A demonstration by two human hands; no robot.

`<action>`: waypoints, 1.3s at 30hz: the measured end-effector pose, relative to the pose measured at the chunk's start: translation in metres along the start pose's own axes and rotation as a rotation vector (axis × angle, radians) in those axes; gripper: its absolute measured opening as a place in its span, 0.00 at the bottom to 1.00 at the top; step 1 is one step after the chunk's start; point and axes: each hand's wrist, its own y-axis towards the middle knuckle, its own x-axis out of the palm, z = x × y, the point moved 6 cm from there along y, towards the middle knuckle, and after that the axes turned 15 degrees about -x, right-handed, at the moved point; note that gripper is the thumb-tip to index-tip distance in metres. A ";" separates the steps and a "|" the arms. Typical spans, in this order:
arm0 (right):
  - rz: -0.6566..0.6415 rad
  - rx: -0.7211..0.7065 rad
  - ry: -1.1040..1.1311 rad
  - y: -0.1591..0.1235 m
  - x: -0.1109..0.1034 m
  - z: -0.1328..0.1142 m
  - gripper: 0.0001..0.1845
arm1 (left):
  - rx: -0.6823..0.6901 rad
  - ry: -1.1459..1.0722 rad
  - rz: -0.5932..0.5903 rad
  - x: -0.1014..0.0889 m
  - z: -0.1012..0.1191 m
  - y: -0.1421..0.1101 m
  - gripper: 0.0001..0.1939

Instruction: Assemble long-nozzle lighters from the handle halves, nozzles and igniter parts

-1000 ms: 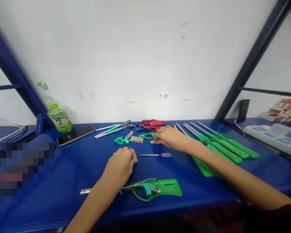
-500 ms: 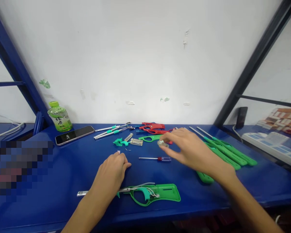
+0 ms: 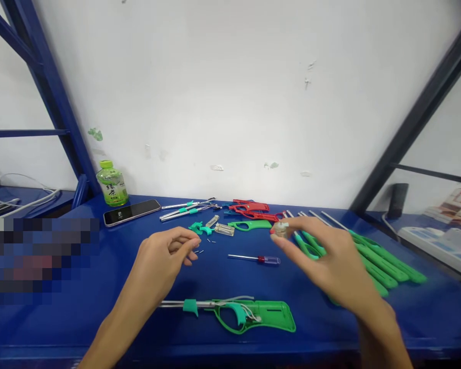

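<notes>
My left hand (image 3: 169, 253) is raised above the blue table, its thumb and fingers pressed together; whatever they hold, if anything, is hidden. Tiny metal pins (image 3: 198, 251) show just beside its fingertips. Between thumb and fingers of my right hand (image 3: 330, 256) is a small translucent piece (image 3: 279, 230) with a red spot; its kind is unclear. In front of me lies an opened green lighter casing (image 3: 274, 313), with metal rods, a teal trigger (image 3: 238, 312) and white wires in it. A screwdriver (image 3: 269, 260) with a clear purple handle lies between my hands.
Clear plastic tanks (image 3: 225, 230) and teal parts (image 3: 196, 228) lie mid-table. Behind are metal rod assemblies (image 3: 188, 211) and red casings (image 3: 253, 206). Several green long-necked lighters (image 3: 388, 256) fill the right. A phone (image 3: 132, 212) and a green bottle (image 3: 112, 187) stand back left.
My left hand has lifted off the table and its fingers have closed. My right hand, still holding the translucent piece, has moved right and nearer. The whole view has shifted slightly.
</notes>
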 end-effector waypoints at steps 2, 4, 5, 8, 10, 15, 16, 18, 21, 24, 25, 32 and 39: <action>-0.024 -0.001 0.060 0.001 0.012 -0.004 0.07 | 0.019 -0.030 -0.016 0.002 0.004 -0.002 0.17; -0.063 -0.002 0.115 0.002 0.025 -0.007 0.07 | 0.034 -0.044 -0.024 0.003 0.007 -0.006 0.18; -0.090 -0.002 0.141 0.002 0.032 -0.009 0.07 | 0.040 -0.050 -0.025 0.003 0.009 -0.008 0.18; -0.182 0.005 0.197 0.002 0.046 -0.011 0.06 | 0.061 -0.070 -0.037 0.003 0.015 -0.015 0.19; -0.221 0.007 0.215 0.001 0.049 -0.012 0.06 | 0.076 -0.087 -0.076 0.004 0.018 -0.019 0.18; -0.267 -0.020 0.242 0.000 0.050 -0.016 0.06 | 0.017 -0.156 -0.205 0.016 0.019 -0.023 0.19; -0.273 -0.020 0.248 0.000 0.051 -0.016 0.06 | -0.007 -0.179 -0.220 0.018 0.018 -0.023 0.19; -0.283 -0.021 0.258 0.000 0.052 -0.018 0.05 | -0.037 -0.224 -0.246 0.022 0.017 -0.023 0.20; -0.301 -0.029 0.274 0.001 0.054 -0.020 0.06 | -0.026 -0.258 -0.268 0.025 0.019 -0.024 0.19; -0.311 -0.037 0.287 0.002 0.055 -0.021 0.06 | -0.022 -0.269 -0.275 0.027 0.019 -0.025 0.19; -0.311 -0.038 0.288 0.002 0.055 -0.021 0.06 | -0.028 -0.270 -0.275 0.028 0.018 -0.025 0.19; -0.324 -0.032 0.281 0.000 0.058 -0.019 0.08 | -0.016 -0.289 -0.230 0.029 0.020 -0.028 0.18; -0.294 -0.042 0.256 -0.003 0.060 -0.016 0.06 | -0.043 -0.302 -0.229 0.032 0.018 -0.025 0.18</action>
